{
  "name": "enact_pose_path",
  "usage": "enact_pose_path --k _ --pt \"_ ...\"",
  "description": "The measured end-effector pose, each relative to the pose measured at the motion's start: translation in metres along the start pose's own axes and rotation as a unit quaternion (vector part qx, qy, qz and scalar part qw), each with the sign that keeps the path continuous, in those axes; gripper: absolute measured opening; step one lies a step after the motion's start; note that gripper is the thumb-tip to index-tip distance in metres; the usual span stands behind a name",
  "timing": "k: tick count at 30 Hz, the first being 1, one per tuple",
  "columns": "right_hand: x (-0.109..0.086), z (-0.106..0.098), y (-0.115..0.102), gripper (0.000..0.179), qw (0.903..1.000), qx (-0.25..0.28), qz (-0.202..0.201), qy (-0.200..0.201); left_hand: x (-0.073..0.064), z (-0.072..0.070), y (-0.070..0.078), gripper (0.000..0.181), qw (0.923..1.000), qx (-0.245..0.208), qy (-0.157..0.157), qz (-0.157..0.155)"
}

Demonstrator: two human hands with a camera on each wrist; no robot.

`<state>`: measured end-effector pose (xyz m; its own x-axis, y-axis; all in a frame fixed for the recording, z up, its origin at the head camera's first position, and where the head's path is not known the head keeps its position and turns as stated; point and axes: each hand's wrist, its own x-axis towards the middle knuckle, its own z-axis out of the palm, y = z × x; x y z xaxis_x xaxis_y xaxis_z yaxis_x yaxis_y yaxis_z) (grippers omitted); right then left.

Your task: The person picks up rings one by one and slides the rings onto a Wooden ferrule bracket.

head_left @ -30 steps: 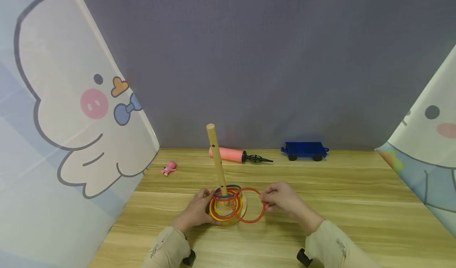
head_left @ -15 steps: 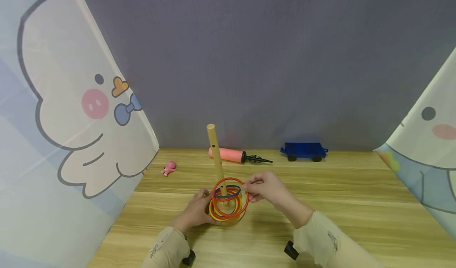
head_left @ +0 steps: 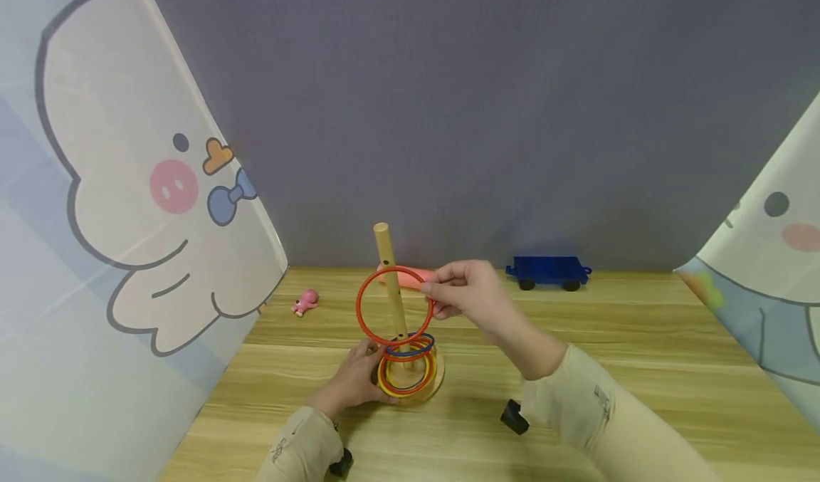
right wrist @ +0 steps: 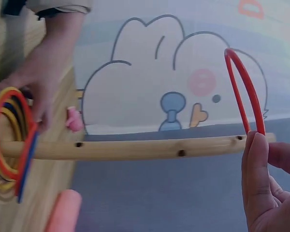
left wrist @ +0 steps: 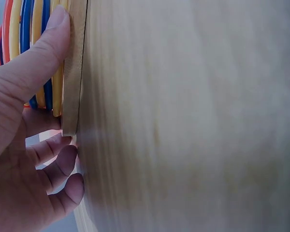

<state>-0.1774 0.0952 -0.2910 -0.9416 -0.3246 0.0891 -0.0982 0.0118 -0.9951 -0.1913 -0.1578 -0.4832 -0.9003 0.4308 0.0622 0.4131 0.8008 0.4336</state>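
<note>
A thin red ring (right wrist: 253,99) is pinched at its right edge between thumb and fingers of my right hand (head_left: 470,290). It is raised and tilted, overlapping the upper part of the wooden post (head_left: 395,304) in the head view. The post rises from a round wooden base (left wrist: 73,72), where several yellow, blue and red rings (left wrist: 25,29) are stacked around it. One blue ring (head_left: 410,354) leans at a slant on top of them. My left hand (head_left: 352,379) grips the stand's left side, thumb across the rings and fingers around the base edge.
Behind the post lies a pink balloon pump (head_left: 410,278), partly hidden by the right hand. A blue toy wagon (head_left: 547,270) stands at the back right, and a small pink figure (head_left: 305,302) lies at the left. A grey curtain (head_left: 487,126) hangs behind the table (head_left: 576,354).
My right hand has moved left and up with the red ring, from beside the base to the upper post. The left hand stays on the stand.
</note>
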Motion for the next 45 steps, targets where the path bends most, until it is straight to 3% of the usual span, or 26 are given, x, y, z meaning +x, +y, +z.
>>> enact_pose_path --k 10,17,25,33,38,45 --pt "0.01 0.005 -0.04 0.02 0.9971 0.036 -0.026 0.062 0.002 0.0 -0.003 0.107 0.9998 0.017 -0.002 0.009" --pt "0.023 0.007 -0.037 0.021 0.9923 0.055 -0.023 0.108 0.002 0.003 -0.004 0.108 0.9998 0.016 -0.002 0.008" --pt "0.028 0.003 0.002 0.022 0.9934 0.048 0.023 0.101 0.002 0.003 -0.005 0.107 0.9997 0.02 0.005 0.014" --pt "0.025 0.002 0.072 0.012 0.9919 0.016 0.082 0.095 0.002 0.003 -0.004 0.107 0.9999 0.015 0.0 0.006" --pt "0.021 0.007 0.117 0.013 0.9883 0.013 0.116 0.098 0.001 0.0 -0.001 0.097 0.9997 0.014 0.008 0.017" --pt "0.015 0.014 0.151 0.013 0.9888 0.011 0.113 0.097 0.002 -0.004 0.004 0.101 0.9999 0.005 0.004 0.015"
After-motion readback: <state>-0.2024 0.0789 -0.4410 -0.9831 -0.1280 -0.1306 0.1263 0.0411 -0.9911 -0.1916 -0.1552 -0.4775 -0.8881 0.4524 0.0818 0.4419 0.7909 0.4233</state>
